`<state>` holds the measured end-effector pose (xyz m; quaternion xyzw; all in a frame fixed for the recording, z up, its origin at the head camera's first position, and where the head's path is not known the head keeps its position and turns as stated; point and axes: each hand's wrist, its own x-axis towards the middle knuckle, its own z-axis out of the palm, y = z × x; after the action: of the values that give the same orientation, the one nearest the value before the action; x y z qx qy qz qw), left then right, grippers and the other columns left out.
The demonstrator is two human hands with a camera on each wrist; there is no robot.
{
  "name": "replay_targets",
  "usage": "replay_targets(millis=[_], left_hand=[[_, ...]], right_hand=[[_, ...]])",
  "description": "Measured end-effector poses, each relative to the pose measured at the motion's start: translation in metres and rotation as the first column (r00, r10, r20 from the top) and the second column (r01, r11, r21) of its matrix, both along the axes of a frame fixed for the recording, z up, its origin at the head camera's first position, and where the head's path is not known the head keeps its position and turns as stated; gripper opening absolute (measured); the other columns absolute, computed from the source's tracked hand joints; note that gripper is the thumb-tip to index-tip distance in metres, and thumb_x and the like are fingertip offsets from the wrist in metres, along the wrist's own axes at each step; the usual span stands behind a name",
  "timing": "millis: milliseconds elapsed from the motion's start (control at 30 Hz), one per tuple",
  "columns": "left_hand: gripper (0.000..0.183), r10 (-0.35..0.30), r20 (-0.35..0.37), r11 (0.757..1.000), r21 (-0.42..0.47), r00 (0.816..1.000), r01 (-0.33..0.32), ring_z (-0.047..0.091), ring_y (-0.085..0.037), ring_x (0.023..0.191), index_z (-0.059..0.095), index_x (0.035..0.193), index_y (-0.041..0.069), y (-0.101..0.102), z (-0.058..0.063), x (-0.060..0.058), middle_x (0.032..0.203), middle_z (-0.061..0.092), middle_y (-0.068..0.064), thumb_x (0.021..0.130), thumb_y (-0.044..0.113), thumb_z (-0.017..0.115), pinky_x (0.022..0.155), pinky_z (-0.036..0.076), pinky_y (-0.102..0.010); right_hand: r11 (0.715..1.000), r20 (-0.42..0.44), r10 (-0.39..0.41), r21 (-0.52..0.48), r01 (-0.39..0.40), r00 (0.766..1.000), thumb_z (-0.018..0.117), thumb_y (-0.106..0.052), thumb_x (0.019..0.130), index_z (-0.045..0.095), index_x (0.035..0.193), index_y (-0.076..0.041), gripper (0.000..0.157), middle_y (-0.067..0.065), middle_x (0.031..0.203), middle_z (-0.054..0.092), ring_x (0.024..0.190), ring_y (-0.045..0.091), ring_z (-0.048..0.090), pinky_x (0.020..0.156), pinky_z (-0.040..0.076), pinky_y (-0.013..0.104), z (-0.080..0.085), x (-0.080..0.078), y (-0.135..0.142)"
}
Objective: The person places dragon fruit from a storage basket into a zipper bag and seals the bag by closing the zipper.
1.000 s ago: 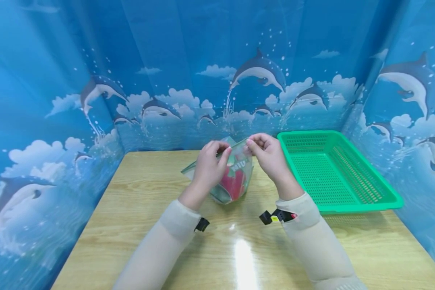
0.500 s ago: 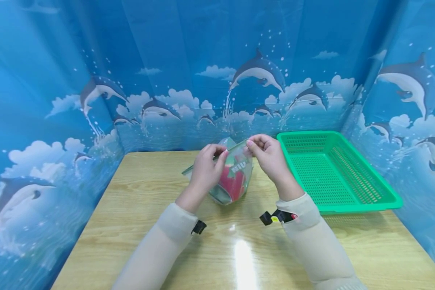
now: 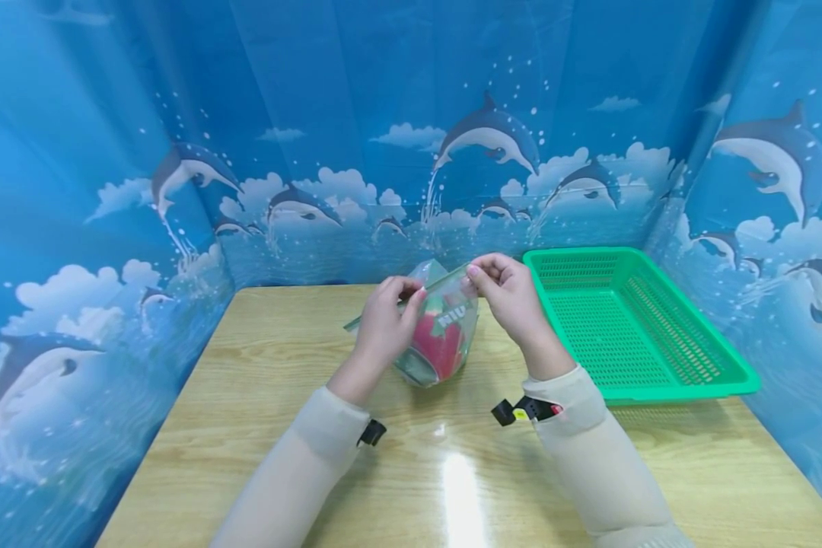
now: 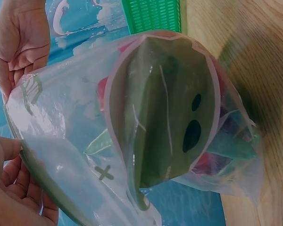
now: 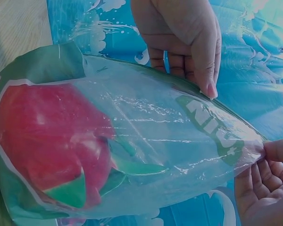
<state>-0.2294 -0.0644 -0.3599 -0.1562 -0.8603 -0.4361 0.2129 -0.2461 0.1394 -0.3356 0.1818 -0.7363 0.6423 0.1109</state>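
A clear zip bag [image 3: 421, 368] with green trim and pale lettering stands tilted on the table, its top edge raised between both hands. Inside it, a red dragon fruit [image 5: 52, 132] with green-tipped scales fills the lower part. My left hand [image 3: 387, 320] pinches the bag's top strip between thumb and fingers, partway along it. At the right end of that strip, my right hand [image 3: 512, 298] pinches the corner. In the left wrist view, a green printed panel [image 4: 174, 122] on the bag's base covers much of the fruit.
A green plastic basket [image 3: 692, 320] with perforated sides is on the right of the wooden table [image 3: 246, 426], close beside the right hand and forearm. Blue dolphin-print curtains [image 3: 356, 91] hang at the back and both sides.
My left hand has slid a little left and down along the bag's top strip, baring more of it between the hands. The right hand stays at the corner.
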Motion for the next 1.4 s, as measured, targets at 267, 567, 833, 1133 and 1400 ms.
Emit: replay_targets(millis=[267, 567, 833, 1133, 1400], left_hand=[[0.016, -0.007, -0.003, 1.000, 0.015, 1.000, 0.007, 0.061, -0.019, 0.096, 0.066, 0.108, 0.005, -0.004, -0.004, 0.000, 0.102, 0.064, -0.006, 0.101, 0.018, 0.062, 0.081, 0.056, -0.033], [0.016, 0.000, 0.024, 1.000, 0.016, 1.000, -0.001, 0.060, -0.019, 0.096, 0.065, 0.108, 0.006, -0.008, -0.009, 0.000, 0.101, 0.064, -0.005, 0.101, 0.019, 0.061, 0.081, 0.055, -0.034], [0.016, -0.002, 0.040, 0.999, 0.032, 0.999, 0.000, 0.060, -0.019, 0.096, 0.066, 0.108, 0.005, -0.012, -0.014, 0.000, 0.102, 0.064, -0.005, 0.101, 0.018, 0.061, 0.078, 0.056, -0.031], [0.015, 0.018, 0.049, 0.999, 0.031, 0.999, -0.020, 0.060, -0.020, 0.096, 0.066, 0.106, 0.006, -0.017, -0.021, -0.002, 0.101, 0.064, -0.006, 0.101, 0.019, 0.062, 0.076, 0.056, -0.032], [0.015, 0.033, 0.060, 0.999, 0.030, 0.998, -0.035, 0.061, -0.021, 0.095, 0.066, 0.106, 0.005, -0.022, -0.026, -0.004, 0.101, 0.065, -0.007, 0.100, 0.019, 0.063, 0.076, 0.056, -0.034]], right_hand=[[1.000, 0.003, -0.011, -0.001, 0.011, 1.000, 0.060, -0.018, 0.102, 0.063, 0.106, 0.004, 0.022, 0.010, 0.089, 0.068, 0.082, 0.016, 0.067, 0.078, 0.058, 0.031, -0.001, 0.000, 0.000], [1.000, 0.003, -0.013, -0.009, 0.013, 1.000, 0.060, -0.017, 0.102, 0.063, 0.106, 0.004, 0.021, 0.008, 0.088, 0.068, 0.081, 0.015, 0.067, 0.077, 0.059, 0.030, -0.002, 0.000, 0.000], [1.000, 0.002, -0.016, -0.004, 0.016, 1.000, 0.060, -0.017, 0.102, 0.064, 0.106, 0.004, 0.022, 0.009, 0.089, 0.068, 0.082, 0.015, 0.067, 0.077, 0.059, 0.030, -0.003, -0.001, 0.000], [1.000, 0.017, -0.025, -0.012, 0.026, 1.000, 0.060, -0.017, 0.102, 0.064, 0.106, 0.004, 0.022, 0.010, 0.089, 0.068, 0.083, 0.015, 0.066, 0.077, 0.058, 0.029, -0.002, 0.001, 0.001], [0.999, 0.004, -0.034, -0.018, 0.034, 0.999, 0.060, -0.018, 0.102, 0.064, 0.106, 0.004, 0.022, 0.006, 0.088, 0.068, 0.082, 0.015, 0.066, 0.076, 0.058, 0.029, -0.004, 0.000, 0.003]])
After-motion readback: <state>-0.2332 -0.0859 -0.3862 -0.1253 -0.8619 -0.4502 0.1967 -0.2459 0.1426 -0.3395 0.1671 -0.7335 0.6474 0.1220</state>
